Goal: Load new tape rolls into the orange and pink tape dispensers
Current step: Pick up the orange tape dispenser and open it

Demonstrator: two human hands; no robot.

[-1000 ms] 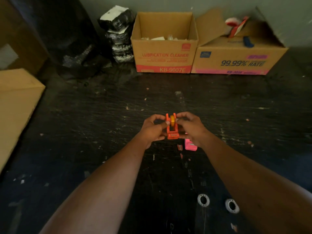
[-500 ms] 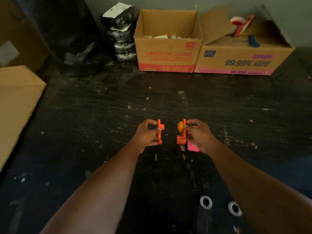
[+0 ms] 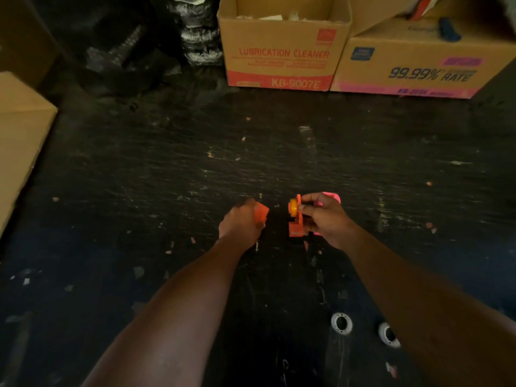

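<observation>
Orange dispenser split mid-desk: left hand [image 3: 242, 222] pinches the side cover [image 3: 261, 213], right hand [image 3: 324, 216] pinches the body [image 3: 296, 222] with yellow spool [image 3: 293, 208]. Keep body steady, pull spool straight off.

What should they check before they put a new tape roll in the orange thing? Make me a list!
1. Orange dispenser opened: ok. The left hand holds one orange half, apart from the other orange half in the right hand.
2. Old spool out: not ok. A yellow-orange spool sits on the right-hand half.
3. New rolls within reach: ok. Two white tape rolls lie on the dark table near the right forearm.
4. A hand free to take a roll: not ok. Both are full.
5. Pink dispenser opened: cannot tell. It is mostly hidden behind the right hand.
</observation>
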